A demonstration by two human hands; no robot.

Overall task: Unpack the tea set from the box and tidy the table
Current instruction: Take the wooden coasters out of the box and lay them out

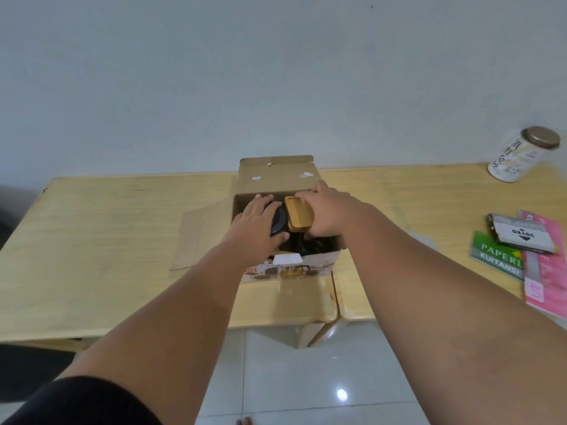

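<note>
Inside the open box (276,179), mid-table: left hand (257,222) spread over a dark round piece (279,220); right hand (322,213) clamped on the wooden tray (299,214), long axis pointing away. Both lie directly beneath the hands.

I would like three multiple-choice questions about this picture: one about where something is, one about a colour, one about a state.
1. Where does the tin with the round lid stand?
A. on the far right of the table
B. inside the box
C. on the floor

2. What colour is the flat piece under the right hand?
A. blue
B. golden tan
C. white

3. In what state is the cardboard box?
A. taped shut
B. crushed flat
C. open, flaps folded out

Answers:
1 A: the tin stands near the table's far right edge.
2 B: the right hand grips a golden tan piece.
3 C: the box is open, and the left hand reaches inside.
</note>
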